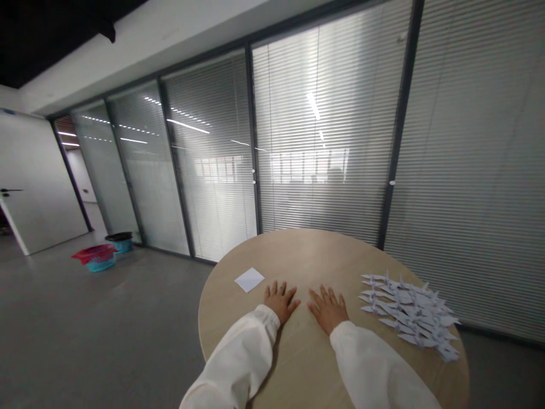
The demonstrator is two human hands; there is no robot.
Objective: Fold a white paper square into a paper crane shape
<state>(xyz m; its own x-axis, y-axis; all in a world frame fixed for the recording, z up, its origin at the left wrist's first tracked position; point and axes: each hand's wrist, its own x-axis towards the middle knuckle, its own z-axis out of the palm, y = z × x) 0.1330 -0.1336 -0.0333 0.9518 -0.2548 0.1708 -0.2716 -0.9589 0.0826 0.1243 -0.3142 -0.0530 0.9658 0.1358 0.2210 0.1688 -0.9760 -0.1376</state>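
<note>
My left hand lies palm down on the round wooden table, fingers spread, holding nothing. Just beyond it to the left is a square white sheet of paper, flat and turned cornerwise; I cannot tell whether it is one sheet or a stack. My right hand also rests flat on the tabletop with its fingers apart. To its right, a group of folded white paper cranes sits close together in rows near the table's right edge. Neither hand touches the paper or the cranes.
Glass partitions with blinds run behind the table. On the grey floor at the left stand a blue bin with a red liner and another with a black liner. A white door stands open at far left.
</note>
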